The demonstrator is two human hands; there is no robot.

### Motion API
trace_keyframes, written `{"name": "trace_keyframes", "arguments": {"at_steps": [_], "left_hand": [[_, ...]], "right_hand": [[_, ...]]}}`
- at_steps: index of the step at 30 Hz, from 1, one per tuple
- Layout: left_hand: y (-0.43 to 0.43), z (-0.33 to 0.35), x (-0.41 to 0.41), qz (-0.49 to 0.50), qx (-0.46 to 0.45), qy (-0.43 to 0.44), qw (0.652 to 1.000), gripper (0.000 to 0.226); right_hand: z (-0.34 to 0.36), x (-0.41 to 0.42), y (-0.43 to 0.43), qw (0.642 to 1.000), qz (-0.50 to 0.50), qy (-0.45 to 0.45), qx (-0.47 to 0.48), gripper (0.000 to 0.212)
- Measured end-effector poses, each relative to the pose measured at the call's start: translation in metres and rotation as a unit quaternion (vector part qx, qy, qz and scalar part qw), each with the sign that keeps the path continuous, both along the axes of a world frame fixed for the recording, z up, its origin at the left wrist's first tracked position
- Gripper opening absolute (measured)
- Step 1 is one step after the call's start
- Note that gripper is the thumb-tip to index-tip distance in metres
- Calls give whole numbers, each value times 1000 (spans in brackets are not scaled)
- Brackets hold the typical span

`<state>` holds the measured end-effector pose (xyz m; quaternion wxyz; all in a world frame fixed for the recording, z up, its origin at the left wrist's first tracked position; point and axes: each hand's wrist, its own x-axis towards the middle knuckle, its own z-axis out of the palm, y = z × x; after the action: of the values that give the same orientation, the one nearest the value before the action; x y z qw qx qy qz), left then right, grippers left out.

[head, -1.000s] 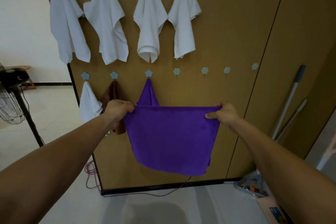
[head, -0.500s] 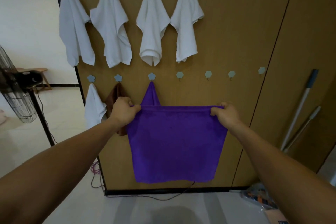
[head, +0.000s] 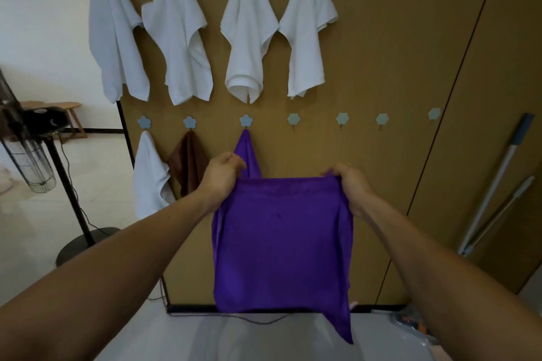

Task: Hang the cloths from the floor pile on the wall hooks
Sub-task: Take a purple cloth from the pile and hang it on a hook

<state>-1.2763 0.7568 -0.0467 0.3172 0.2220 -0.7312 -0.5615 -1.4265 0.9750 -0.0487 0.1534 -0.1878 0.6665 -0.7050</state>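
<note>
The left hand [head: 223, 176] and the right hand [head: 350, 184] each pinch a top corner of a purple cloth [head: 281, 243], held up in front of the brown wall board [head: 381, 53]. It hangs just below an empty hook [head: 293, 119]. The cloth looks soft, light and floppy. One corner seems the best spot to hook it by.

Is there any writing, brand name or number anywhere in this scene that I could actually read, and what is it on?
None can be read.
The colourful packet on the floor at lower right may carry print, but it is too blurred and mostly hidden behind the right arm.
The purple cloth, the white towels and the wall hooks show no labels or marks.
</note>
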Motion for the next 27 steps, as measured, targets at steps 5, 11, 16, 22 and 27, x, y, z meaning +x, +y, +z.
{"name": "trace_keyframes", "arguments": {"at_steps": [5,11,16,22,27], "left_hand": [[-32,3,-18,-232,-124,-144,954,49],[-75,9,-43,-342,-140,-217,904,30],[-104,10,-72,-325,-121,-176,921,32],[-114,-1,-116,-270,-257,-156,915,39],[-110,-3,-161,-153,-436,-156,873,39]], "right_hand": [[-1,-20,-11,975,146,81,147,39],[-1,-40,-49,968,88,123,200,49],[-7,-54,-77,972,12,158,174,35],[-7,-76,-104,888,-90,341,294,19],[-12,-113,-121,892,-71,341,288,8]]}}
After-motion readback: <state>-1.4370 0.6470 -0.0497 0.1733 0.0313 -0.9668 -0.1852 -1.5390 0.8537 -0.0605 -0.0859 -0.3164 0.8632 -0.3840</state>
